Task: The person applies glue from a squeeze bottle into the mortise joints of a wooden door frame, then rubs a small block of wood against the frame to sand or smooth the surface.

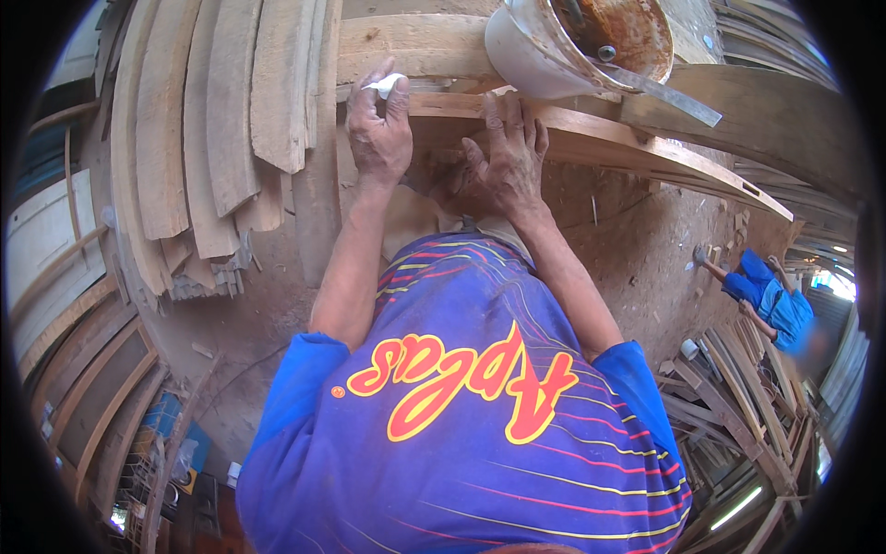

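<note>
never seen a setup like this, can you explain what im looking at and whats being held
There is no machine here: a person works with two bare hands. The single picture comes from a wide fisheye camera worn on the head, looking down, so straight edges bend near the rim.

The left hand pinches a small white object, too unclear to name. The right hand has its fingers spread against a long slotted wooden board. Beyond it sits a white bucket, stained brown inside, with a flat metal strip jutting over its rim. Rough planks lie to the left.
</note>
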`<state>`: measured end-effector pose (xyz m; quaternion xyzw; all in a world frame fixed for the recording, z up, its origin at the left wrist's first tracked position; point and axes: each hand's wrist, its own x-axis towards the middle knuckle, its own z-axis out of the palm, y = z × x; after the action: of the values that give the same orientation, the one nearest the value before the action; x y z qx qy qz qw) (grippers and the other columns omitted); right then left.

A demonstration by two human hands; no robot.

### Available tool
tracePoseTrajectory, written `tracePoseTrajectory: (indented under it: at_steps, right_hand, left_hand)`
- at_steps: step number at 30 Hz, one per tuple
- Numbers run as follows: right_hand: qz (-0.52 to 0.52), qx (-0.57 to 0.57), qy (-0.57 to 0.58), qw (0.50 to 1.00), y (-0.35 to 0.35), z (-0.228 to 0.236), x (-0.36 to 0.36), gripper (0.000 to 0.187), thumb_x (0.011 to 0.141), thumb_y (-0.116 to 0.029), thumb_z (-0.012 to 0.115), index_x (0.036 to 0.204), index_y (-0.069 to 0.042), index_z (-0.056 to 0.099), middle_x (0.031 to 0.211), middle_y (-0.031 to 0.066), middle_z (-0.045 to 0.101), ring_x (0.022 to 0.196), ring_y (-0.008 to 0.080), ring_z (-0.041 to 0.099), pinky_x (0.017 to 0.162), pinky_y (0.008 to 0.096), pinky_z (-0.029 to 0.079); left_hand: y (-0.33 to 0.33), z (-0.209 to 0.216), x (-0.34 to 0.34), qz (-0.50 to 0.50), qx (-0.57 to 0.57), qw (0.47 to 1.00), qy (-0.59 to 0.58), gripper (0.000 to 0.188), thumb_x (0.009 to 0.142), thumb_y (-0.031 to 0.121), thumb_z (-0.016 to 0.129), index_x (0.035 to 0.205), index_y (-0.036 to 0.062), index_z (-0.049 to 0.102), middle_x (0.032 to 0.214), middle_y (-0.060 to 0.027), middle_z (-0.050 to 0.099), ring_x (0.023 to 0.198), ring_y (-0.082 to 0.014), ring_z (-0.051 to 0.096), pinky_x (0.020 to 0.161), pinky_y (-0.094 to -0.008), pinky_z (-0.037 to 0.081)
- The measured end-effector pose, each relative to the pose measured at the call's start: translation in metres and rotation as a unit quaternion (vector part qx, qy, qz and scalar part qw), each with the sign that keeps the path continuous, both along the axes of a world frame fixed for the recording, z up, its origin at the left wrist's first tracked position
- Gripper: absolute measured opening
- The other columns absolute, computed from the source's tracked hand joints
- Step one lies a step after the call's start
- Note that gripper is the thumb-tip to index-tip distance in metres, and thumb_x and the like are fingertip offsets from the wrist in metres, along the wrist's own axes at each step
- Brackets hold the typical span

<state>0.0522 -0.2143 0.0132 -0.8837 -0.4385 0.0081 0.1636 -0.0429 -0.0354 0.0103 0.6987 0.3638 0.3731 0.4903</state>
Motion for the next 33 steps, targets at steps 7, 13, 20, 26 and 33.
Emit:
tracePoseTrajectory:
  at_steps: [7, 13, 20, 26, 33]
  right_hand:
    - [0.028, -0.004, -0.021, 0.999, -0.002, -0.002, 0.008, 0.064, 0.094, -0.036, 0.075, 0.152, -0.015, 0.057, 0.161, 0.0236, 0.040, 0.148, 0.0439, 0.037, 0.122, 0.0615, 0.024]
    - [0.034, 0.083, 0.051, 0.995, -0.008, 0.019, 0.006, 0.062, 0.095, -0.029, 0.076, 0.151, -0.011, 0.057, 0.151, 0.0241, 0.053, 0.137, 0.0422, 0.052, 0.117, 0.0558, 0.036]
    - [-0.092, 0.180, 0.507, 0.838, -0.021, 0.048, -0.012, 0.048, 0.101, -0.019, 0.071, 0.145, -0.001, 0.058, 0.127, 0.0167, 0.072, 0.120, 0.0245, 0.068, 0.104, 0.0366, 0.052]
    - [-0.166, 0.219, 0.582, 0.766, -0.049, 0.040, -0.002, 0.039, 0.102, -0.017, 0.074, 0.136, -0.001, 0.065, 0.124, 0.0083, 0.073, 0.112, 0.0155, 0.067, 0.100, 0.0324, 0.053]
    - [-0.234, 0.314, 0.575, 0.718, -0.060, 0.063, 0.004, 0.028, 0.102, -0.013, 0.074, 0.126, 0.000, 0.069, 0.111, 0.0051, 0.073, 0.099, 0.0102, 0.066, 0.090, 0.0283, 0.053]
  left_hand:
    - [-0.013, -0.007, -0.002, -0.029, -0.019, 0.999, -0.010, 0.040, 0.105, 0.034, 0.069, 0.132, 0.0040, 0.070, 0.127, -0.0165, 0.069, 0.121, -0.0320, 0.065, 0.104, -0.0411, 0.052]
    - [-0.033, 0.008, -0.004, -0.079, -0.062, 0.995, -0.029, 0.039, 0.105, 0.031, 0.069, 0.133, 0.0040, 0.068, 0.129, -0.0154, 0.069, 0.122, -0.0292, 0.064, 0.105, -0.0395, 0.050]
    - [-0.074, 0.008, -0.009, -0.209, -0.172, 0.961, -0.064, 0.036, 0.111, 0.017, 0.060, 0.143, 0.0005, 0.060, 0.130, -0.0076, 0.067, 0.116, -0.0147, 0.064, 0.101, -0.0306, 0.051]
    - [-0.087, 0.016, -0.008, -0.287, -0.151, 0.945, -0.026, 0.042, 0.108, 0.027, 0.064, 0.139, -0.0008, 0.064, 0.136, -0.0137, 0.065, 0.128, -0.0216, 0.060, 0.108, -0.0361, 0.049]
    - [-0.076, 0.017, -0.009, -0.278, -0.059, 0.958, 0.027, 0.041, 0.103, 0.028, 0.073, 0.133, 0.0002, 0.069, 0.135, -0.0155, 0.066, 0.128, -0.0240, 0.061, 0.109, -0.0382, 0.049]
